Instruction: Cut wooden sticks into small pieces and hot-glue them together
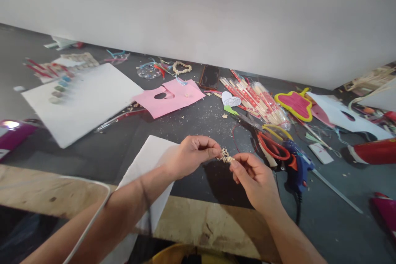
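Between both hands is a small piece of craftwork made of short pale wooden bits (225, 155). My left hand (193, 154) pinches its left end between thumb and fingertips. At its right end, my right hand (252, 177) is closed with thumb and forefinger on it. The fingers partly hide the piece, so I cannot tell its full shape. Under my left forearm lies a white sheet (148, 159). Right of my right hand are orange-handled scissors (274, 148) and a blue glue gun (298, 167).
A pink cut-out paper (173, 99), a phone (209, 76) and red-wrapped chopsticks (247, 97) lie farther back. A ring of pale bits (182, 67) is by the wall. At left lies a white board (93, 95) with paint blobs; at right, a red cylinder (374, 151).
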Demonstrator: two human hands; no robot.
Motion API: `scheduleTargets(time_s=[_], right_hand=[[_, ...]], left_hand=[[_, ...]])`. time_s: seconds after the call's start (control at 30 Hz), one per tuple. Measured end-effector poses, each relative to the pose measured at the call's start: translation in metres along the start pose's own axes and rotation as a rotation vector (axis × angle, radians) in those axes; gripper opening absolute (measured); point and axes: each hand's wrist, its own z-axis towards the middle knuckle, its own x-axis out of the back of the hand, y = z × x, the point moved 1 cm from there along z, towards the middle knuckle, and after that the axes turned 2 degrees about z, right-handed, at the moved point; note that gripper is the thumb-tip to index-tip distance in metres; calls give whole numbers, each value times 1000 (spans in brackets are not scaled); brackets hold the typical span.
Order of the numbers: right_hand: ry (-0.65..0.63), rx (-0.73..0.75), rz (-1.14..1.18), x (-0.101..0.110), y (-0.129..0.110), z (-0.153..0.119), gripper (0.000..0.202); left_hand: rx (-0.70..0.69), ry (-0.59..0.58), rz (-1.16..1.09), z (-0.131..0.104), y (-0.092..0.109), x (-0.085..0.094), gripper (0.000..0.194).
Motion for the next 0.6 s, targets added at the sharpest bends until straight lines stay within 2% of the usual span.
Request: scheduleTargets(time_s=[0.2,0.3,0.43,0.6], right_hand=[[-10,-13,-5,0,-2,0,24],[-15,-12,-3,1,-2,-1,24],[-20,-7,1,1,0,-1,24],[-17,2,-5,-1,-2,-1,24]], left_hand=[[-72,-30,113,-2,0,1,27],[-47,-7,141,-1,-1,1,25],[-4,37,31,-1,-3,1,24],[31,-12,25,-1,-1,-2,9]])
